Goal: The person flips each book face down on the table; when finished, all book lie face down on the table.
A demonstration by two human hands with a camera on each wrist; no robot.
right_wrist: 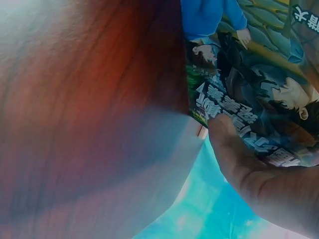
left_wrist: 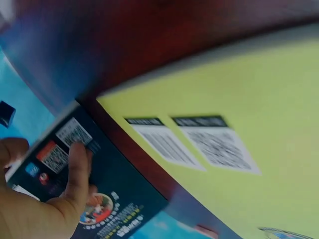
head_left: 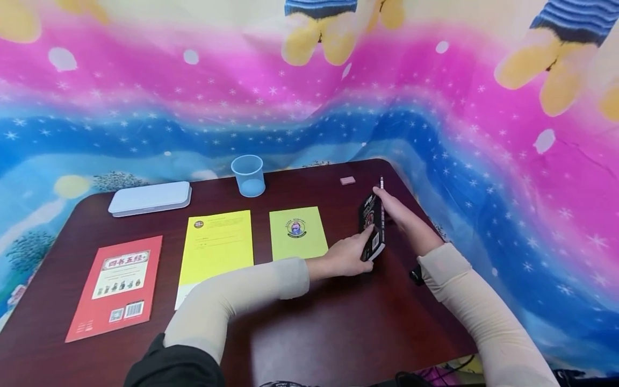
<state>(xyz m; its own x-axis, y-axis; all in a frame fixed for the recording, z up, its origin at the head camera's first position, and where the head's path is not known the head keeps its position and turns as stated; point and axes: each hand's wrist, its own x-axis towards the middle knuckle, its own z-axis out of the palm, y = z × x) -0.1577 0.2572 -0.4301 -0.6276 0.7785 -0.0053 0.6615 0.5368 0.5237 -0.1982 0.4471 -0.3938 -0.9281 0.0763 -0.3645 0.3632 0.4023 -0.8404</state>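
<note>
A dark-covered book (head_left: 369,215) is held tilted up on its edge over the right side of the table. My left hand (head_left: 344,253) grips its near lower end; in the left wrist view the thumb lies across the back cover (left_wrist: 119,169), beside printed QR codes. My right hand (head_left: 397,210) holds the far upper end. In the right wrist view, the right thumb (right_wrist: 232,144) presses on the illustrated cover (right_wrist: 269,64), while the other right fingers are hidden. Just beyond the right hand, a thin pen or pencil (head_left: 381,183) shows in part.
On the dark table (head_left: 348,322) lie a light-green booklet (head_left: 297,244), a yellow booklet (head_left: 217,242) and a red book (head_left: 116,287). Toward the back are a white case (head_left: 151,199), a blue translucent cup (head_left: 249,177) and a pink eraser (head_left: 347,181). A patterned curtain (head_left: 271,102) hangs behind.
</note>
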